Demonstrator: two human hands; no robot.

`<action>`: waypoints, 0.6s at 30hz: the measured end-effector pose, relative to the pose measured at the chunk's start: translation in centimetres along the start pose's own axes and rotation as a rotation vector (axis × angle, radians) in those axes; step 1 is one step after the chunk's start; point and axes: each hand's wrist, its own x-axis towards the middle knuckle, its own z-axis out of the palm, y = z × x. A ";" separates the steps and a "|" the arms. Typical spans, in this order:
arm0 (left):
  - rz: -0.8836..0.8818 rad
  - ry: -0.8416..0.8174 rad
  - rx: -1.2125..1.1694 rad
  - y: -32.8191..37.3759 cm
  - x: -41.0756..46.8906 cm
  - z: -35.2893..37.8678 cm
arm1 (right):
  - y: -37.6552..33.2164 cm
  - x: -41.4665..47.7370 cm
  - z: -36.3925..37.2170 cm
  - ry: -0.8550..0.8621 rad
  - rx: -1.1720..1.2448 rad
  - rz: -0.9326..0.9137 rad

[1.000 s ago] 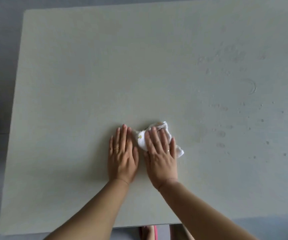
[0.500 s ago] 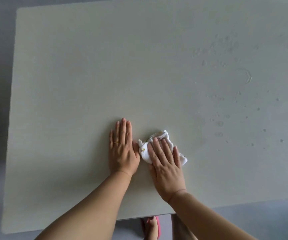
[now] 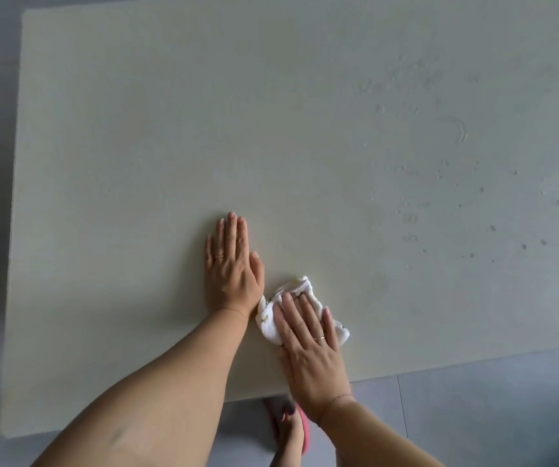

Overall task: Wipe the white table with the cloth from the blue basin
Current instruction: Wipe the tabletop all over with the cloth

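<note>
the white table fills nearly the whole view, its near edge running along the bottom with grey floor below it. the blue basin is nowhere in sight.

the left hand lies flat on the bare tabletop, fingers straight and close together, holding nothing. it reads as a brace for the body. just to its right, nearer the front edge, the right hand presses down on the cloth. its fingers are stretched out and slightly spread over the cloth rather than curled round it, so the cloth is pinned flat, not gripped.

the cloth is a small crumpled white bundle, showing past the fingertips and on both sides of the hand. its left edge sits against the heel of the left hand (touching or just beside, hard to tell).

the step in hand looks like the wiping itself, at the middle front of the table. well apart to the right, droplets and a curved wet streak lie scattered, so by my reading that side is not yet done. the next move calls for sliding the cloth rightward under steady flat pressure, without letting the bundle slip out from under the fingers.

a thin ring shows on the left hand.
</note>
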 end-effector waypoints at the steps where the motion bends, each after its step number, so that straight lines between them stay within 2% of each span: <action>1: 0.004 0.002 0.001 0.0 0.0 0.0 | 1.4 -0.2 -0.5 -0.020 -0.036 -0.084; 3: 0.009 0.010 0.001 0.0 -0.1 0.0 | 4.3 -0.3 -1.6 -0.025 -0.095 -0.102; 5: 0.006 0.015 0.011 0.0 -0.1 0.2 | 5.9 -0.4 -2.5 0.022 -0.037 0.095; 7: -0.006 0.016 0.027 0.0 -0.2 0.3 | 4.6 -0.4 -2.3 0.081 0.042 0.318; 9: -0.010 0.006 0.026 0.1 -0.2 0.3 | 1.6 -0.7 -0.9 0.109 0.069 0.406; 10: -0.007 0.000 0.026 0.2 -0.1 0.3 | 0.1 -1.1 -0.1 0.094 0.062 0.355; 12: 0.002 0.001 0.023 0.1 0.0 0.3 | -2.1 -2.5 1.1 0.008 0.003 0.126; 15: -0.013 0.045 0.018 -0.3 -0.7 0.4 | 0.1 -4.0 0.6 -0.078 -0.058 -0.156; 16: -0.029 0.063 0.019 -0.3 -1.3 0.3 | 1.7 -4.3 0.1 -0.082 -0.082 -0.172; 18: -0.039 0.072 0.016 0.4 -3.0 0.4 | 5.4 -4.6 -1.4 -0.051 -0.090 -0.080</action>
